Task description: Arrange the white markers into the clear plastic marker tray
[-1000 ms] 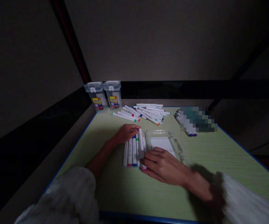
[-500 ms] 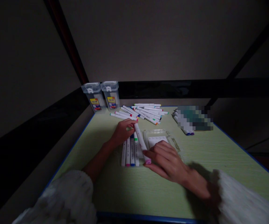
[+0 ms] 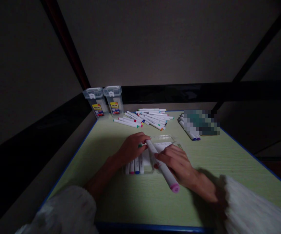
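A white marker with a pink end slants between my two hands, its pink end toward me. My left hand pinches its far end, while my right hand has fingers closed around its middle. Underneath lies an open clear plastic case, partly covered by both hands. Several white markers with coloured ends lie side by side in the left part of this case. White ridged material shows in its right part.
Two clear lidded boxes with yellow labels stand at the back left. Several loose markers form a pile at the back middle. More markers lie at the right beside a pixelated, blurred-out item. The pale green table has a blue edge.
The pink-ended marker has come toward me and to the right, its pink end now farther out. My right hand has slid up to its middle; my left hand has moved slightly nearer.
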